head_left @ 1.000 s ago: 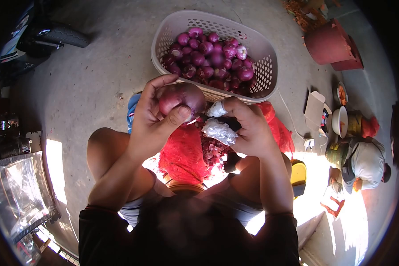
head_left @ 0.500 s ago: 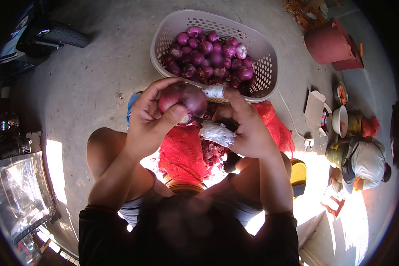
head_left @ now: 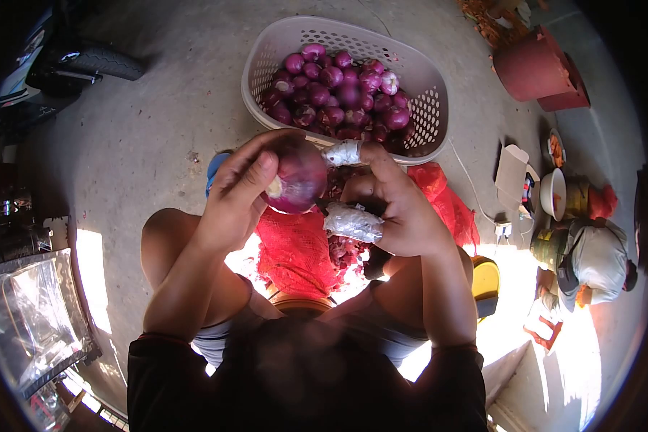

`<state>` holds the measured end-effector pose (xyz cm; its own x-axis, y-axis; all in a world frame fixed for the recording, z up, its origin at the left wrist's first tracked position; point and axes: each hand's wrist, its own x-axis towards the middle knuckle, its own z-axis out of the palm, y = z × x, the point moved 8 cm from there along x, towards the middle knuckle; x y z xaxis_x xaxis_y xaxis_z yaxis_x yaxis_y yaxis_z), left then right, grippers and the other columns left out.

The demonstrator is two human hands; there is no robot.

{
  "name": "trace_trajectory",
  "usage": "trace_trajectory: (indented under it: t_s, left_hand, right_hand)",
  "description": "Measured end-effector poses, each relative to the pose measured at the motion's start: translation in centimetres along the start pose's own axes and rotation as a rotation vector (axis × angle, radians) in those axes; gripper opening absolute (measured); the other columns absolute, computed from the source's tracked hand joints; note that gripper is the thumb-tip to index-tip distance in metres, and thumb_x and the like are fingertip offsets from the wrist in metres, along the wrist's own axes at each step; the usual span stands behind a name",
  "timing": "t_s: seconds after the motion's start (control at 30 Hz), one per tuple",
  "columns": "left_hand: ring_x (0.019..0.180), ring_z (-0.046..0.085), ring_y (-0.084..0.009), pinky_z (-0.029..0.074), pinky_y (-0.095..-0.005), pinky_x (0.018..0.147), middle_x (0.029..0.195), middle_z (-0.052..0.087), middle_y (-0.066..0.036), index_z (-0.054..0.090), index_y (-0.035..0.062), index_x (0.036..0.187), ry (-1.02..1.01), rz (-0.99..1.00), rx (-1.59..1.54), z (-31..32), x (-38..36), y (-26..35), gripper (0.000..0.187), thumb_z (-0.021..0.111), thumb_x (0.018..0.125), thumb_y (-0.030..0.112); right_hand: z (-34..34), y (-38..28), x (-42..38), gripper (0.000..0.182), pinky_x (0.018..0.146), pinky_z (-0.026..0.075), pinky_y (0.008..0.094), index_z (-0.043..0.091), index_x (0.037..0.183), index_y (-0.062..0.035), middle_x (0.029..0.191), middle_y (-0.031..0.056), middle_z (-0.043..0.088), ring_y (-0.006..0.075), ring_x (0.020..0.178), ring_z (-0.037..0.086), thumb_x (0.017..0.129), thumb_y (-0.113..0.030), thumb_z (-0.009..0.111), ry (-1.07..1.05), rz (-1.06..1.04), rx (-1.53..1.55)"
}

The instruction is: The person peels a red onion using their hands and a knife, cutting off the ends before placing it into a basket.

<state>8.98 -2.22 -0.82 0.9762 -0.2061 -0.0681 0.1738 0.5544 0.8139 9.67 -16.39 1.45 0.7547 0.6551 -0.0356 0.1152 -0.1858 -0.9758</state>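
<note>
Head view: your left hand (head_left: 239, 180) is closed around a large red onion (head_left: 299, 176), held just on your side of the perforated basket (head_left: 430, 119) of smaller onions (head_left: 331, 77). Your right hand (head_left: 399, 209) flanks the red onion, silver-wrapped thumb (head_left: 353, 222) and forefinger (head_left: 343, 153) parted; whether it grips anything cannot be told. Red mesh (head_left: 293, 252) lies lower, between your knees

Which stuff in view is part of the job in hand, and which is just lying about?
Likely part of the job:
- onion held in the left hand
- wrapping on digits of the right hand
- basket of onions
- red mesh bag

Probably just about:
- motorbike wheel
- red tub
- open cardboard box
</note>
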Motion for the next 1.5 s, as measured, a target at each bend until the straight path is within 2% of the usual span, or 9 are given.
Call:
trace_trajectory:
  t_s: [0.27,0.37,0.47,0.57,0.97,1.17,1.27,1.37,1.5]
  left_hand:
    - [0.105,0.052,-0.0201,0.042,-0.0370,0.090,0.114,0.053,-0.010,0.041,0.0005,0.124,-0.021,-0.232,-0.319,0.5,-0.6,-2.3,0.047,0.040,0.093,0.035]
    - [0.096,0.055,-0.0224,0.044,-0.0349,0.081,0.108,0.054,-0.012,0.041,0.0027,0.124,0.050,-0.282,-0.304,0.1,-0.8,-3.3,0.055,0.034,0.090,0.046]
    - [0.095,0.055,-0.0264,0.044,-0.0390,0.080,0.107,0.054,-0.014,0.045,0.0067,0.121,0.098,-0.328,-0.415,0.0,-1.0,-4.0,0.050,0.035,0.090,0.045]
    - [0.093,0.057,-0.0261,0.046,-0.0384,0.080,0.100,0.058,-0.015,0.052,0.0083,0.109,0.003,-0.396,-0.576,2.0,-1.3,-3.7,0.041,0.042,0.087,0.042]
    - [0.086,0.055,-0.0238,0.048,-0.0380,0.067,0.098,0.056,-0.015,0.052,0.0107,0.106,-0.190,-0.452,-0.776,2.4,-1.6,-4.3,0.045,0.040,0.087,0.049]
    - [0.089,0.053,-0.0237,0.047,-0.0336,0.069,0.106,0.052,-0.015,0.042,0.0071,0.120,0.030,-0.263,-0.470,1.3,-1.0,-2.1,0.048,0.036,0.090,0.045]
    - [0.101,0.051,-0.0241,0.045,-0.0366,0.082,0.113,0.050,-0.014,0.040,0.0060,0.122,0.015,-0.160,-0.522,0.1,-0.5,-1.3,0.049,0.037,0.091,0.043]
    - [0.106,0.049,-0.0234,0.041,-0.0385,0.089,0.114,0.050,-0.012,0.039,0.0050,0.121,0.215,0.113,-0.122,-1.2,-0.3,0.4,0.046,0.037,0.092,0.041]
    - [0.106,0.050,-0.0198,0.042,-0.0374,0.091,0.111,0.050,-0.010,0.035,0.0082,0.114,0.114,0.154,-0.213,-0.8,-0.5,0.7,0.032,0.053,0.088,0.011]
  right_hand:
    - [1.0,-1.1,0.4,0.066,0.057,0.045,0.0235,0.022,0.126,-0.0078,0.075,0.0070,0.059,0.0108,0.066,0.058,0.076,0.000,0.065,-0.096,-0.089,0.198]
    - [1.3,-0.5,0.4,0.066,0.058,0.046,0.0234,0.023,0.125,-0.0064,0.076,0.0080,0.060,0.0113,0.067,0.059,0.075,0.001,0.066,-0.098,-0.046,0.261]
    - [1.7,-0.1,0.1,0.064,0.079,0.045,0.0275,0.026,0.125,-0.0075,0.094,0.0087,0.056,0.0124,0.085,0.057,0.075,0.005,0.064,-0.147,-0.008,0.372]
    - [1.8,-0.9,0.1,0.065,0.080,0.045,0.0276,0.027,0.126,-0.0073,0.099,0.0083,0.052,0.0123,0.085,0.057,0.074,0.004,0.066,-0.160,-0.030,0.281]
    - [2.2,-1.2,0.2,0.061,0.080,0.045,0.0285,0.028,0.128,-0.0066,0.102,0.0087,0.052,0.0130,0.084,0.057,0.078,0.004,0.061,-0.182,-0.207,0.406]
    - [0.6,-0.4,0.4,0.061,0.076,0.044,0.0269,0.030,0.128,-0.0058,0.086,0.0075,0.059,0.0137,0.082,0.058,0.076,0.005,0.061,-0.084,-0.093,0.237]
    - [-1.1,1.0,-0.4,0.065,0.072,0.043,0.0252,0.032,0.126,-0.0038,0.082,0.0092,0.062,0.0156,0.080,0.059,0.072,0.000,0.066,0.033,-0.082,0.021]
    - [-1.5,0.3,-0.3,0.062,0.064,0.046,0.0275,0.039,0.120,-0.0013,0.081,0.0130,0.061,0.0213,0.071,0.062,0.068,-0.009,0.071,0.148,-0.199,-0.225]
    - [0.3,-1.6,0.0,0.052,0.054,0.049,0.0347,0.048,0.110,-0.0027,0.086,0.0130,0.062,0.0287,0.063,0.062,0.065,-0.012,0.072,0.249,-0.311,-0.411]
